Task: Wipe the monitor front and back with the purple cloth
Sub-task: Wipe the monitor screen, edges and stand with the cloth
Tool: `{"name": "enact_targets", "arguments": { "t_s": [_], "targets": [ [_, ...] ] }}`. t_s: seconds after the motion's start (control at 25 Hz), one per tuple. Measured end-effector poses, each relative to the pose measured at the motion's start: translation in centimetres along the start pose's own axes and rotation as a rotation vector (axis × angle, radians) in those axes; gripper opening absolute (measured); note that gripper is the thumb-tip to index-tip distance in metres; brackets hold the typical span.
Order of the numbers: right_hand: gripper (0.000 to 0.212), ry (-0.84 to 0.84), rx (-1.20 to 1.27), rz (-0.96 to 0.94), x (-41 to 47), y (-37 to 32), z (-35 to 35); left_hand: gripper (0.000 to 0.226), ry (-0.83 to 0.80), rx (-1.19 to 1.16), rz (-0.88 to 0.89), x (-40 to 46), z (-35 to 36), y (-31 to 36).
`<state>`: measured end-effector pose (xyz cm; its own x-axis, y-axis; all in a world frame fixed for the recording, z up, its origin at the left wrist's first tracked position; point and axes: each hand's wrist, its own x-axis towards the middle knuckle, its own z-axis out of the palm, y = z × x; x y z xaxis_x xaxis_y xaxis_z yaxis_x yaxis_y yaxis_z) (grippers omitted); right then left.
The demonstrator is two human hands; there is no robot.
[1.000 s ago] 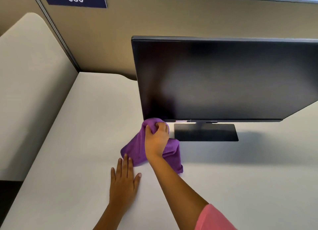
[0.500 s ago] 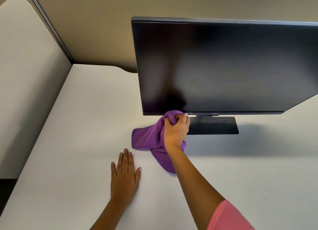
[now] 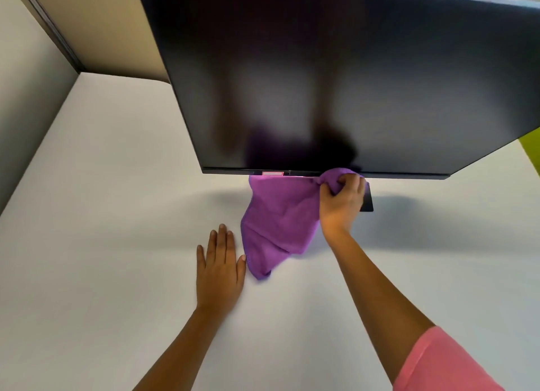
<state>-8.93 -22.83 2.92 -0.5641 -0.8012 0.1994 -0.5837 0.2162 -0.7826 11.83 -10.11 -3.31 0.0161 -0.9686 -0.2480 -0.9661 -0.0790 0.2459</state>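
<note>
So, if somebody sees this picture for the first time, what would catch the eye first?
Probably the big dark monitor, which fills the upper part of the view. Next the purple cloth, bright against the pale desk: the right hand grips it against the monitor's bottom edge, and the rest hangs down. The left hand rests flat on the desk beside the cloth.

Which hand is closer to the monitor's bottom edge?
Right. The right hand grips the purple cloth right against the monitor bottom edge; the left hand rests flat on the desk, well short of it.
</note>
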Motion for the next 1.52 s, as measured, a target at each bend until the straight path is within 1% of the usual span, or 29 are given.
{"name": "enact_targets", "arguments": {
  "t_s": [0.16, 0.28, 0.52, 0.64, 0.8, 0.88, 1.0, 1.12, 1.16, 1.24, 1.32, 1.36, 1.44, 1.52],
  "targets": [
    [0.023, -0.165, -0.078, -0.206, -2.1, -1.8, 2.0, 0.063, 0.033, 0.030, 0.006, 0.0, 0.6, 0.2],
    [0.022, -0.222, -0.074, -0.186, -1.7, -1.5, 2.0, 0.063, 0.045, 0.051, 0.005, -0.1, 0.8, 0.2],
    [0.025, -0.051, -0.044, -0.018, 4.2, 3.8, -3.6, 0.067, 0.052, 0.060, -0.009, -0.1, 1.0, 0.6],
    [0.026, 0.002, -0.069, 0.034, 7.4, 6.8, -6.5, 0.072, 0.057, 0.053, -0.023, 0.0, 1.1, 1.3],
    [0.026, 0.061, -0.086, 0.090, 11.6, 10.5, -10.3, 0.075, 0.081, 0.033, 0.014, 0.8, 1.9, 3.7],
    [0.025, 0.077, -0.102, 0.095, 13.4, 12.0, -12.0, 0.076, 0.086, 0.037, 0.024, 1.3, 2.3, 4.7],
    [0.016, 0.101, -0.118, 0.083, 15.8, 13.8, -14.4, 0.074, 0.092, 0.043, 0.019, 1.6, 2.7, 4.9],
    [0.012, 0.177, -0.126, 0.137, 17.8, 14.9, -17.0, 0.071, 0.101, 0.047, 0.013, 1.5, 2.8, 5.1],
    [0.014, 0.203, -0.130, 0.114, 18.2, 15.1, -17.8, 0.069, 0.104, 0.047, 0.011, 1.6, 2.8, 5.1],
    [0.018, 0.220, -0.129, -0.020, 18.2, 15.3, -19.3, 0.067, 0.110, 0.043, 0.006, 1.7, 2.8, 5.2],
    [0.019, 0.161, -0.068, -0.115, 17.4, 15.2, -20.0, 0.066, 0.118, 0.036, 0.004, 1.7, 2.9, 5.1],
    [0.020, 0.093, -0.015, -0.116, 16.7, 15.0, -19.8, 0.065, 0.123, 0.033, 0.003, 1.6, 2.9, 5.1],
    [0.023, -0.108, 0.083, -0.068, 14.4, 14.8, -18.1, 0.066, 0.129, 0.029, 0.002, 1.7, 3.0, 5.0],
    [0.020, -0.308, 0.063, -0.088, 11.7, 14.9, -15.2, 0.067, 0.132, 0.023, -0.004, 1.7, 3.0, 5.1]
  ]
}}
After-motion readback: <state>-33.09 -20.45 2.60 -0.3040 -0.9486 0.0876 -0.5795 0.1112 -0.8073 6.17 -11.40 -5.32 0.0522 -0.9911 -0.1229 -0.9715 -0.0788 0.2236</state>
